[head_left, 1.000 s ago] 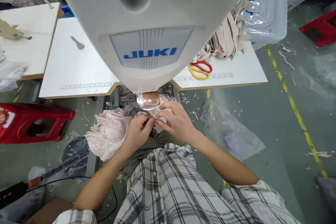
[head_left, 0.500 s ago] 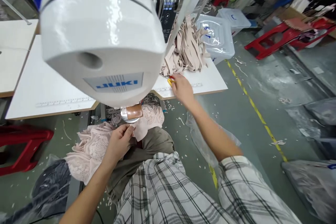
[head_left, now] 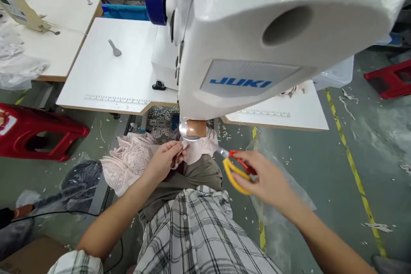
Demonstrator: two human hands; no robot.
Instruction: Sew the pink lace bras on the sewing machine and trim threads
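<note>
My right hand (head_left: 261,177) grips scissors (head_left: 236,173) with one red and one yellow handle, their blades toward the pale pink lace fabric (head_left: 194,152). The blades look slightly blurred and slightly open. With its fingers pinched, my left hand (head_left: 167,158) holds the edge of that fabric just below the sewing machine's needle area. A brown cover (head_left: 196,128) and a round metal plate sit there on the white sewing machine (head_left: 224,38). More pale pink lace pieces (head_left: 131,158) lie in a heap by my left wrist, over the machine's arm.
White tabletops with printed rulers flank the machine, the left table (head_left: 128,64) bearing a small grey tool (head_left: 114,48). A red stool (head_left: 38,132) stands at left, another red stool (head_left: 390,79) at right. Plastic sheeting (head_left: 276,171) lies on the scrap-strewn floor.
My right hand has lifted the scissors off the right table and brought them toward the fabric. My left hand still pinches the fabric. The camera view has turned left.
</note>
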